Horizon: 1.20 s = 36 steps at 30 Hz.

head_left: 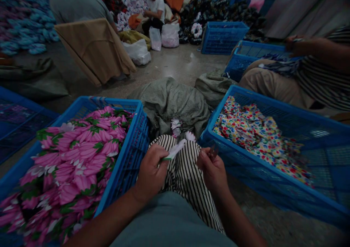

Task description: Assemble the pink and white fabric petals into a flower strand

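Observation:
My left hand (153, 166) is closed on a fabric piece (177, 149), whitish-pink with a green edge, held over my striped trousers (188, 170). In my right hand (214, 170), a small dark tool (213, 151) is pinched and points up and to the right; its exact kind is too dim to make out. The two hands are apart. Just beyond my knees, a pale petal-shaped piece (176, 126) lies against the grey-green sack (175, 97), and another pale piece (190, 136) is at the right knee.
On the left, a blue crate (140, 119) holds a heap of pink and green petal-shaped pieces (82, 159). To the right, a blue crate (246, 157) contains colourful patterned fabric pieces (254, 134). A person in stripes (319, 68) sits beyond it. A brown-draped chair (93, 50) stands ahead left.

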Motion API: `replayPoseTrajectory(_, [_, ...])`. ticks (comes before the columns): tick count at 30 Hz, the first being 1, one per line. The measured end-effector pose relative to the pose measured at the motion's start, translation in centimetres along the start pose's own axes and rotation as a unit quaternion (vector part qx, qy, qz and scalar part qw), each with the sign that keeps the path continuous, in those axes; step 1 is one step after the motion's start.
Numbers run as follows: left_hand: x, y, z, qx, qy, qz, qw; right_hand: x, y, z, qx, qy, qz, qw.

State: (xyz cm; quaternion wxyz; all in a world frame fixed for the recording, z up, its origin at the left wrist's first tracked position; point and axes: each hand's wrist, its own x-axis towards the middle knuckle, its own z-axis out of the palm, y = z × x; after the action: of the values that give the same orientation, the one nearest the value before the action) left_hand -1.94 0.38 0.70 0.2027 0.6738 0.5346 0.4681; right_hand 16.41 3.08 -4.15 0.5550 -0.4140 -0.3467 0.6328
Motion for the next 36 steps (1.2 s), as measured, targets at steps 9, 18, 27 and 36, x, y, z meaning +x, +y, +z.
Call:
replayPoseTrajectory(9, [1.1, 0.8, -0.6, 0.086, 0.001, 0.262, 0.961, -1.0, 0.4, -0.1, 0.002, -0.029, 0.001, 1.000])
replayPoseTrajectory(18, [0.5, 1.7, -0.6, 0.065, 0.005, 0.277, 0.959, -0.7, -1.4, -0.8, -0.093, -0.214, -0.003, 0.972])
replayPoseTrajectory(27, [0.8, 2.4, -0.8, 0.068, 0.008, 0.269, 0.961, -0.7, -2.2, -1.4, -0.108, -0.272, 0.017, 0.956])
replayPoseTrajectory(36, [0.6, 2.5, -0.6, 0.057, -0.002, 0.257, 0.965, -0.6, -3.0, -1.0, -0.096, -0.273, 0.029, 0.957])
